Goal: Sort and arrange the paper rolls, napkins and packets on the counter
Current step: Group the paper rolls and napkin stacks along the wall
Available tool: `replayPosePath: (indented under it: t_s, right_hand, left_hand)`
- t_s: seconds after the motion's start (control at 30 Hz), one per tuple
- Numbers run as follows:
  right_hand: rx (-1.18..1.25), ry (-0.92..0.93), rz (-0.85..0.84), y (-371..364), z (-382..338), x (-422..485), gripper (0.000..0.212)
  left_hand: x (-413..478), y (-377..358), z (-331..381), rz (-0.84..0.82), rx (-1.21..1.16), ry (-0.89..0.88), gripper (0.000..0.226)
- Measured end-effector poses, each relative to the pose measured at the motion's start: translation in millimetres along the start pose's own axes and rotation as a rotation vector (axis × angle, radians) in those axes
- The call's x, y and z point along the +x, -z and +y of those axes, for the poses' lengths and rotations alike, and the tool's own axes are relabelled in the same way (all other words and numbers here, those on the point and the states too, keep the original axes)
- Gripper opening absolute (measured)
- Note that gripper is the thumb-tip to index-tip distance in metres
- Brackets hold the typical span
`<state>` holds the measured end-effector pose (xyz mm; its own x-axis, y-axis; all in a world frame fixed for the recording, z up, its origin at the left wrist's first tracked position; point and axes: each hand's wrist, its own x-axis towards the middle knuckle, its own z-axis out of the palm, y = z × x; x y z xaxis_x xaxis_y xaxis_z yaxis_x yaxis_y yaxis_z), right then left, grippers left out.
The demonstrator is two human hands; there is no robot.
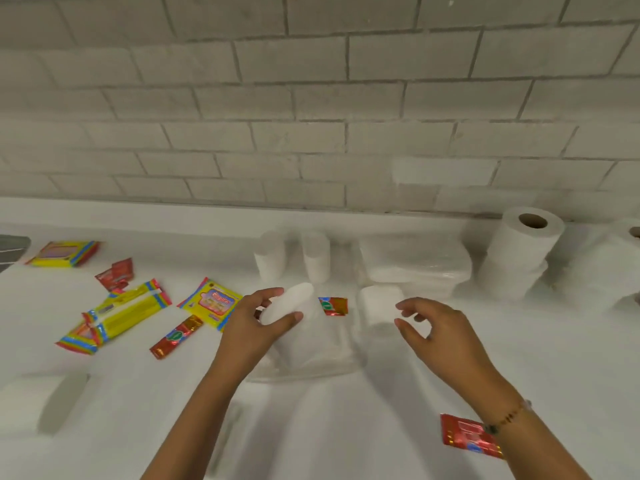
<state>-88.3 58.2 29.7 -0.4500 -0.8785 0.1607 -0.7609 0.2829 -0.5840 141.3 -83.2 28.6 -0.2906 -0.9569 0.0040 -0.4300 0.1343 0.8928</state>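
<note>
My left hand (254,318) grips a small white paper roll (289,303), held tilted above the white counter (381,410). My right hand (434,329) hovers open, fingers spread, just right of another small white roll (377,306) that stands on the counter. Two more small rolls (294,256) stand behind. A wrapped stack of white napkins (419,268) lies at the back, with big paper rolls (523,247) to its right. Yellow packets (124,311) and red sachets (176,336) lie on the left. A clear wrapper (311,355) lies below my left hand.
A brick wall (311,116) backs the counter. One red sachet (333,305) lies between the two rolls; another red sachet (467,436) sits under my right wrist. A white napkin block (31,403) rests at the front left, and a yellow box (64,252) at the far left.
</note>
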Motion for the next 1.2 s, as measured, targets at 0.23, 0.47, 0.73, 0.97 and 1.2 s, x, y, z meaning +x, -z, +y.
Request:
replayPosePath:
  t_s: [0.23, 0.47, 0.73, 0.97, 1.2]
  right_hand:
    - [0.015, -0.095, -0.02, -87.0, -99.0, 10.0, 0.022]
    - [0.001, -0.208, -0.059, -127.4, -159.9, 9.9, 0.025]
    - [-0.038, -0.289, -0.031, -123.4, -159.0, 3.8, 0.026]
    - [-0.072, -0.332, -0.031, -114.2, -134.0, -4.6, 0.026]
    - [-0.111, -0.346, -0.042, -114.4, -112.7, -19.9, 0.026]
  left_hand:
    - [56.4, 107.7, -55.5, 0.017, -0.008, -0.017, 0.048]
    - [137.1, 195.1, -87.9, 0.113, 0.074, -0.089, 0.047]
    - [222.3, 170.6, -92.0, 0.286, 0.206, -0.132, 0.058]
    - [258.8, 111.5, -111.4, 0.258, 0.263, -0.028, 0.061]
    - [257.9, 73.5, -130.3, 0.273, 0.287, 0.033, 0.06]
